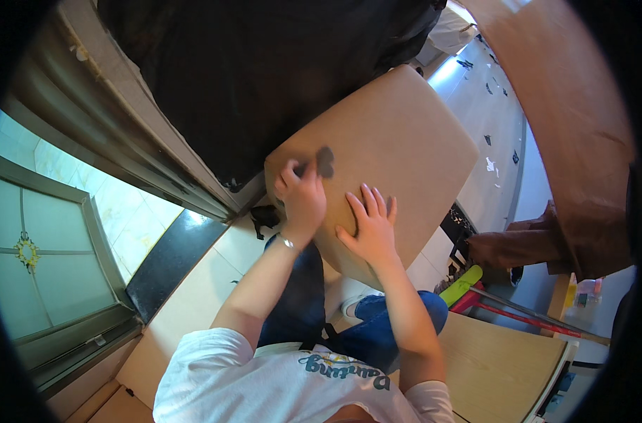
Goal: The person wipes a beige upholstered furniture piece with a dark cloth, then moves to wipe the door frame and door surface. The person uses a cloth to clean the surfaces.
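Observation:
A tan padded panel point(400, 137), smooth-faced with rounded corners, lies tilted in front of me above my knees. At its left part, my left hand point(302, 193) pinches a small dark grey, lobed piece point(325, 162) between thumb and fingers. Blur hides exactly what this piece is, and another dark part shows behind the fingers. My right hand point(371, 222) rests palm down on the panel's lower middle, its fingers spread and holding nothing.
Black sheeting point(278, 63) hangs beyond the panel. Brown leather-like material point(569, 116) drapes at right, near a broom with a lime-green head point(461, 285). Dark scraps point(487, 140) litter the floor. A glazed door point(51, 254) stands at left, a wooden cabinet point(501, 359) at lower right.

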{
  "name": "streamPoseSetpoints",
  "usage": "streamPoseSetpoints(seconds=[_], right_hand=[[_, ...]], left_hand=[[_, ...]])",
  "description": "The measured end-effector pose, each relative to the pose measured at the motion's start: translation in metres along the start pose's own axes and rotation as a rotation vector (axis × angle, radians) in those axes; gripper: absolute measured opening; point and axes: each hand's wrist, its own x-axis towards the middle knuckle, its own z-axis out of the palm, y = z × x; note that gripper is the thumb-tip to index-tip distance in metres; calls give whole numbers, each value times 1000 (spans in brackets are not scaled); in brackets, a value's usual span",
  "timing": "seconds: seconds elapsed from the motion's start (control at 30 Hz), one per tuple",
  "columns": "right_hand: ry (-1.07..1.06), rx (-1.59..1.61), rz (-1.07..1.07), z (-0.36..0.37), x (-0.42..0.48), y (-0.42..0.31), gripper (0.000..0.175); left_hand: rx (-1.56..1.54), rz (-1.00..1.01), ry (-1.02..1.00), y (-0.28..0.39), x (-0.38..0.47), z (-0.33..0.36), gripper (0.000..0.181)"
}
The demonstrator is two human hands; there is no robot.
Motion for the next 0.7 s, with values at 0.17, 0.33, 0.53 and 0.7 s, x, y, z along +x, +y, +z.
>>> streamPoseSetpoints(seconds=[0.17,0.33,0.53,0.7], right_hand=[[49,75,30,14,27,-10,63],[143,157,69,21,21,-2,49],[204,227,34,30,15,10,35],[238,241,-11,31,12,10,31]], left_hand=[[141,-166,144,-24,59,8,37],[-17,-40,61,-20,16,-1,34],[-371,119,-52,26,-100,-25,36],[-349,140,-40,0,-87,-7,36]])
